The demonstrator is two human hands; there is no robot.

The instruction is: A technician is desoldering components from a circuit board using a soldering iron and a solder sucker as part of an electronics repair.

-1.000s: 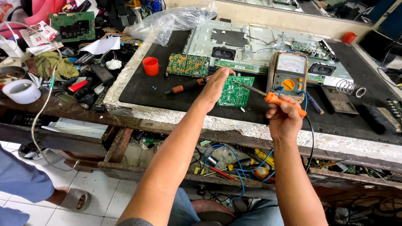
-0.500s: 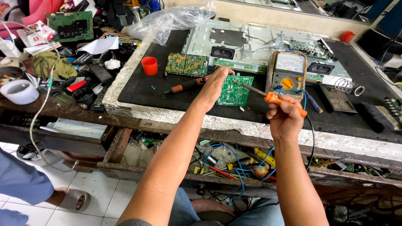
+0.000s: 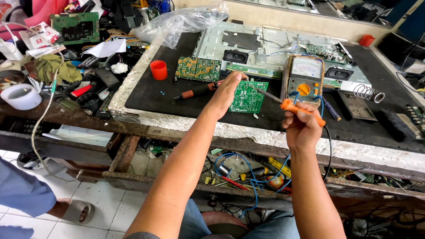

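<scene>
Covering workbench (image 3: pixel 186 121): black mat (image 3: pixel 155 88) | cluttered repair shop | white tiled floor (image 3: pixel 110 208)

The left hand (image 3: pixel 228 90) hides the green circuit board's (image 3: pixel 249 96) left edge.

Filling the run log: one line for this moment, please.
left hand: on green circuit board | right hand: holds orange-handled soldering iron, tip over board | meter: behind

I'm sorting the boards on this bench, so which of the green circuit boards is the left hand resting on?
The left hand rests on the small green board nearest the bench's front edge, beside the meter. The other boards lie untouched farther back.
</scene>
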